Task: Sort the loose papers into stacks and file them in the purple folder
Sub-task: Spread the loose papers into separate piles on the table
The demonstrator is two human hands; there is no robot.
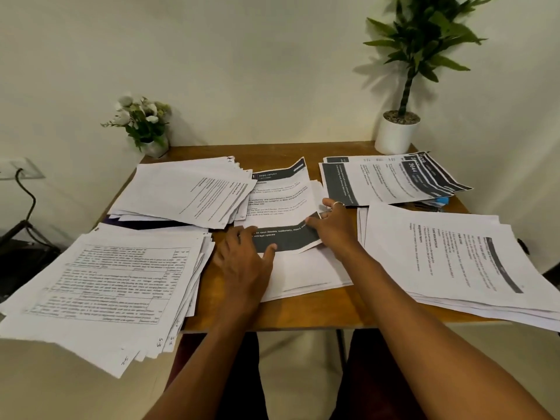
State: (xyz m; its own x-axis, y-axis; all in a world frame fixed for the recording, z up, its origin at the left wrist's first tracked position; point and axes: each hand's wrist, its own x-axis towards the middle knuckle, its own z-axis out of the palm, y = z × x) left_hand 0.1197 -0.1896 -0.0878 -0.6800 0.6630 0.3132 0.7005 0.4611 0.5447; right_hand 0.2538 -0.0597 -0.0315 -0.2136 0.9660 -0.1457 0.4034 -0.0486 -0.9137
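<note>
Nearest, the left hand presses flat, fingers spread, on a dark-banded sheet at the middle of the tabletop. The right hand thumbs the sheet's right edge; whether it pinches is unclear. The purple folder peeks from under the far-left stack, nearer the left hand.

"3644" on far-right sheet, "DESK / STUDY" on middle sheet

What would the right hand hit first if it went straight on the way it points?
Only the printed sheet under the right hand; past it the table looks bare up to the wall, though depth is unclear.
</note>
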